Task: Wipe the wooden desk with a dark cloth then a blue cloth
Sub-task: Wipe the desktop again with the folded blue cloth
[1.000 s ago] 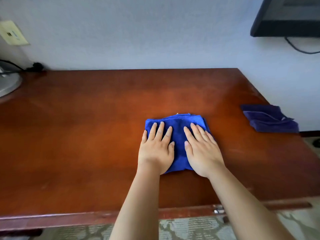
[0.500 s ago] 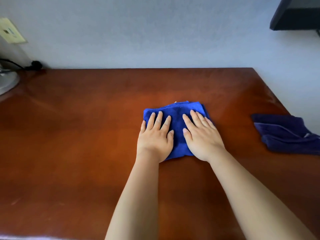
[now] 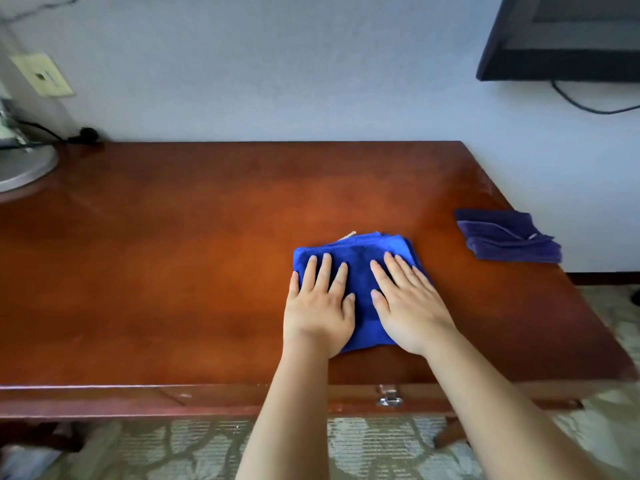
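A folded blue cloth (image 3: 360, 258) lies on the reddish wooden desk (image 3: 173, 254), right of its middle. My left hand (image 3: 318, 306) and my right hand (image 3: 408, 306) rest side by side on it, palms flat, fingers spread and pressing it down. They hide the near half of the cloth. A folded dark purple cloth (image 3: 505, 237) lies apart at the desk's right edge, untouched.
A round grey lamp base (image 3: 20, 168) with a black cable stands at the far left corner. A dark screen (image 3: 561, 39) hangs on the wall at upper right. A metal drawer handle (image 3: 389, 398) shows on the desk's front. Patterned carpet (image 3: 190, 445) lies below.
Both hands pushed the blue cloth away toward the wall, then drew it back toward the desk's near edge. The dark cloth stayed where it was.
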A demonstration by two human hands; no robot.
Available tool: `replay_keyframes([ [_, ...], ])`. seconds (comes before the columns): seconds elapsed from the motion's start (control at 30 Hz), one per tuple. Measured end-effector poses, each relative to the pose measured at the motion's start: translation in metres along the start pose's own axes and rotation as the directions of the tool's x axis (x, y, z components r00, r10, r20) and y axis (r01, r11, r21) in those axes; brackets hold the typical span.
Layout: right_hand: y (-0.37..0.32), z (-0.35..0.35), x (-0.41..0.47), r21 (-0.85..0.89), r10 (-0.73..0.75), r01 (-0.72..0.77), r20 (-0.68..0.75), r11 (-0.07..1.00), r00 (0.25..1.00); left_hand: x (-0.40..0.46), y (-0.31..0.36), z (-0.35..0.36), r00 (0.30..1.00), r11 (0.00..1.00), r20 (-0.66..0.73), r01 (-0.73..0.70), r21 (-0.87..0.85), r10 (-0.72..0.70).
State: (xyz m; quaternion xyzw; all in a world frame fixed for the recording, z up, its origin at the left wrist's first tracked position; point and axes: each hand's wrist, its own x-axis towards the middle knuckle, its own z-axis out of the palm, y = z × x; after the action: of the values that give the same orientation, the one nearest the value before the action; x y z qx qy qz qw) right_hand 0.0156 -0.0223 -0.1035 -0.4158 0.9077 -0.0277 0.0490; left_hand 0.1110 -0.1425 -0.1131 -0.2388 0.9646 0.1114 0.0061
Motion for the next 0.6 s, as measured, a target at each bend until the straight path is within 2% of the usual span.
replay_keyframes([
  [0.27, 0.007, 0.012, -0.039, -0.023, 0.053, -0.054, -0.04, 0.998, 0.998, -0.025, 0.016, 0.006, 0.996, 0.996, 0.026, -0.082, 0.024, 0.082],
  [0.6, 0.028, 0.01, 0.024, -0.028, 0.051, -0.054, -0.106, 0.998, 0.993, 0.04, 0.012, 0.0, 0.997, 0.996, 0.0, -0.073, 0.042, 0.073],
])
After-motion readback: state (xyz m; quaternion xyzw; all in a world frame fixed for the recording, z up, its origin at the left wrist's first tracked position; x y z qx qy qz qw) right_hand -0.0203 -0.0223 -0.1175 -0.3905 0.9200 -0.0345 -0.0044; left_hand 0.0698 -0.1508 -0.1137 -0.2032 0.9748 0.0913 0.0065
